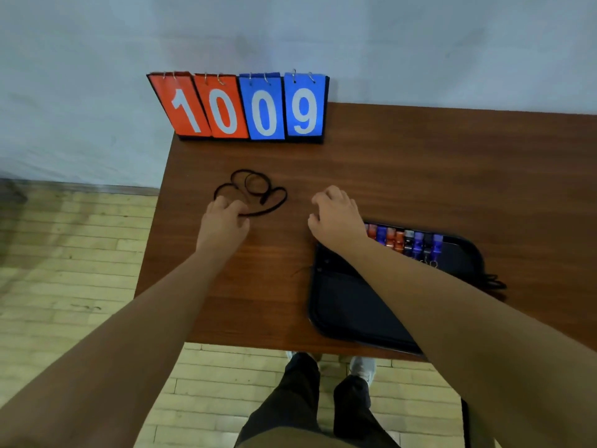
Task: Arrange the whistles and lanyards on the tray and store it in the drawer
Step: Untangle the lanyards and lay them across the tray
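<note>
Head-camera view over a wooden table [403, 176]: a person's left hand [224, 221] rests on the near end of a loose black cord [255, 192], fingers curled onto the strand at its closest loop; whether they already pinch it cannot be told. The cord's tangle of loops spreads away from those fingers, toward the far edge and a little to the right, short of the flip scoreboard [245, 108] reading 1009. The right hand [334, 215], fingers bent and holding nothing, hovers near the far left corner of a black tray [349, 305], well apart from the cord. A row of coloured whistles [403, 240] lines the tray's far side, and more cord [494, 282] spills over its right rim. By position, the left hand is the nearer one, and would likely carry the cord rightward to the tray.
</note>
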The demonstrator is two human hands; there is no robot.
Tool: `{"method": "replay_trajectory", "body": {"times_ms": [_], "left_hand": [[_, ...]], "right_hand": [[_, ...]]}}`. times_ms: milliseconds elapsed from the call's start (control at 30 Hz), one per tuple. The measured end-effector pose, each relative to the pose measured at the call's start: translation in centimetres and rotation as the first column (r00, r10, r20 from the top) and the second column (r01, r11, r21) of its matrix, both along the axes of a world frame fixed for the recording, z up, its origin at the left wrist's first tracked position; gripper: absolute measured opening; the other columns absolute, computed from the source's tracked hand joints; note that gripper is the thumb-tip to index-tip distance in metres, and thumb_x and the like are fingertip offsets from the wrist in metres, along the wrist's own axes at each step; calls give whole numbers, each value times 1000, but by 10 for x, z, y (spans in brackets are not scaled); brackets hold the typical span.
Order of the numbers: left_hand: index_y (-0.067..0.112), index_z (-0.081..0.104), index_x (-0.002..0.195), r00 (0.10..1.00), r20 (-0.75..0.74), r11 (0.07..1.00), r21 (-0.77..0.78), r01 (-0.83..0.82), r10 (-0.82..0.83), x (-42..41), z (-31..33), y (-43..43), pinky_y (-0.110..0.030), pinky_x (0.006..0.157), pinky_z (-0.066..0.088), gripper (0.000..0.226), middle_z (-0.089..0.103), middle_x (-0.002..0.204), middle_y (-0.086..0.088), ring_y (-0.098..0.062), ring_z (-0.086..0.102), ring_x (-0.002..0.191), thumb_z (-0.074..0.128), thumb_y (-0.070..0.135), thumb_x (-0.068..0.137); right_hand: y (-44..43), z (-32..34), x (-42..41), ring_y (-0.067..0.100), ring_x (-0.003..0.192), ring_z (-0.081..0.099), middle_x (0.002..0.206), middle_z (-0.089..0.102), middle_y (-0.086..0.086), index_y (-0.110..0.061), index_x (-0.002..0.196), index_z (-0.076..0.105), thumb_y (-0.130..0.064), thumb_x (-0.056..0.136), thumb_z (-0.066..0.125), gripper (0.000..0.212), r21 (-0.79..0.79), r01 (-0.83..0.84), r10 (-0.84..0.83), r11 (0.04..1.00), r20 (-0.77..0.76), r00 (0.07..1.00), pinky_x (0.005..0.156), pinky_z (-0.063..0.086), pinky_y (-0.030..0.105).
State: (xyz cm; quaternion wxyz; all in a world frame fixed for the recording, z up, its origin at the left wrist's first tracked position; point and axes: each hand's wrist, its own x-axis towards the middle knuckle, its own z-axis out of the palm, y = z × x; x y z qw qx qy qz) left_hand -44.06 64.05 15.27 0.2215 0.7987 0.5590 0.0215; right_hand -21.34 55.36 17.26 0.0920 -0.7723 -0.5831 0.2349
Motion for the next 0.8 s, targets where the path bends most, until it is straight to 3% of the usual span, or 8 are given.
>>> {"method": "replay_trajectory", "body": {"times_ms": [233,400,467,533,600,667,800], "left_hand": [[24,60,128,999,-47,996,-84,22,-26,-11,-37,29,-42,104,41,35,42,124,-7,-29,40,119,65,32,94],[15,66,99,996,-31,996,-18,84,-85,-15,-52,36,-42,94,40,11,50,117,-9,-32,44,110,68,25,94],[16,65,97,993,29,993,-12,118,-118,-13,-48,37,-38,93,36,8,55,112,-4,-28,46,109,66,23,95],[17,62,97,988,132,995,-41,88,-82,-8,-35,38,-39,90,42,5,61,103,1,-24,53,101,61,22,98],[19,58,96,966,258,994,-109,1,27,-4,-18,40,-43,73,52,5,67,90,4,-22,62,82,57,22,100],[22,56,98,942,318,988,-140,-62,105,-2,-2,44,-33,62,53,4,67,86,9,-15,64,74,56,24,101],[26,60,103,951,289,989,-131,-70,106,4,17,54,-19,68,46,5,62,89,14,-3,59,81,57,28,100]], "right_hand": [[48,-39,-33,32,126,41,138,39,10,-19,141,48,-27,96,52,46,-79,-141,140,987,-23,990,107,37,46],[57,-60,-47,34,121,40,134,38,13,-23,134,54,-27,95,58,40,-64,-167,172,984,81,982,102,38,48],[59,-62,-46,32,118,41,130,39,12,-21,126,58,-26,96,59,31,-48,-153,157,987,68,985,102,38,46],[60,-59,-42,30,115,42,125,42,10,-18,117,64,-26,97,60,22,-55,-152,155,987,42,987,101,38,45],[62,-52,-33,27,113,44,120,48,5,-18,109,69,-29,96,61,18,-38,-115,115,993,-13,993,99,39,43],[67,-31,-21,20,111,49,115,56,-1,-19,105,72,-32,97,62,19,-21,-29,26,999,-126,992,98,41,37],[69,29,7,1,87,59,96,68,-11,-20,104,74,-35,97,61,21,-64,108,-125,992,-432,893,78,44,18]]}}
